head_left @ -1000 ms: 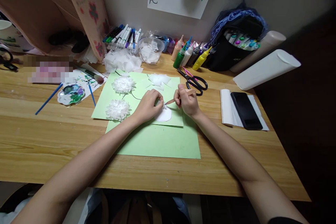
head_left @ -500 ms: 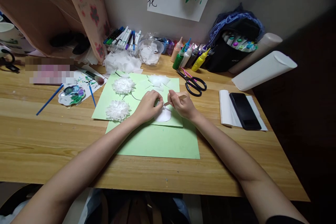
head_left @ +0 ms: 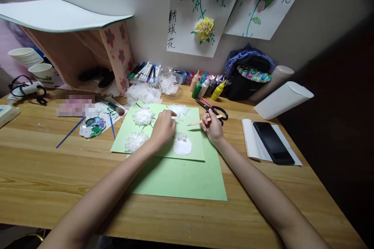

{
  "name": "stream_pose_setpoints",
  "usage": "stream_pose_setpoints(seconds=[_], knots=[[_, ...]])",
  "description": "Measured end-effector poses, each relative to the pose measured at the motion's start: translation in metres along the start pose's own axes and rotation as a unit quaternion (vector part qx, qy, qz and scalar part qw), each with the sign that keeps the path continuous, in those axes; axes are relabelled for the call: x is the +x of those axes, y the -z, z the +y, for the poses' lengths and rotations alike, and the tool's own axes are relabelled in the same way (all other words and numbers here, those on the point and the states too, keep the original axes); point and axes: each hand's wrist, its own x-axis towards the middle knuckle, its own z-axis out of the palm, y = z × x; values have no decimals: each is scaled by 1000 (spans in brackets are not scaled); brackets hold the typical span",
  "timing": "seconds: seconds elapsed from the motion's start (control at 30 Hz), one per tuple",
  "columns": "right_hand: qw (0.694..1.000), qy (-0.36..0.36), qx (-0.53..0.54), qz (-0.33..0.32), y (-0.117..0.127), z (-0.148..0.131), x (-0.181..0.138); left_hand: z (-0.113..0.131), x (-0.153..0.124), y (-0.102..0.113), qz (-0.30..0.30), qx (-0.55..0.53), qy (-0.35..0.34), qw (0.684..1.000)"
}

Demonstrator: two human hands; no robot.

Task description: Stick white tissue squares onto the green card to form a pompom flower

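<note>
My left hand (head_left: 164,127) reaches over the light green paper sheet (head_left: 187,181) toward a pile of white tissue squares (head_left: 178,110), its fingers curled and fingertips touching the pile's edge. My right hand (head_left: 212,127) is closed on a thin wooden stick (head_left: 198,122) that points left. Between the hands lies a white glue patch (head_left: 182,147) with a small tuft of crumpled tissue (head_left: 181,136) on its top edge. Two finished white tissue flowers (head_left: 143,116) (head_left: 135,141) sit on the sheet's left side.
Black scissors (head_left: 216,111) lie behind my right hand. Paint bottles (head_left: 204,85), markers (head_left: 145,72) and a bowl of tissue (head_left: 170,83) line the wall. A phone (head_left: 272,137) on a white notebook is at the right, a palette (head_left: 92,126) and blue brushes at the left.
My head lifted, so more of the wall shows. My left hand left the glue patch and moved back toward the tissue pile. My right hand drew the stick away to the right.
</note>
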Motion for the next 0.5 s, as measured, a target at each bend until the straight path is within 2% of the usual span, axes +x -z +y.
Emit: stream_pose_setpoints(seconds=[0.1,0.23,0.37,0.5], knots=[[1000,-4,13,3,0,2,-1,3,17,-3,-13,104,-26,994],[999,-6,35,16,1,2,-2,6,35,-11,10,179,-27,983],[999,-2,33,23,0,2,-2,4,40,-12,17,200,18,979],[999,-7,31,28,0,2,-3,0,37,-7,43,154,68,985]])
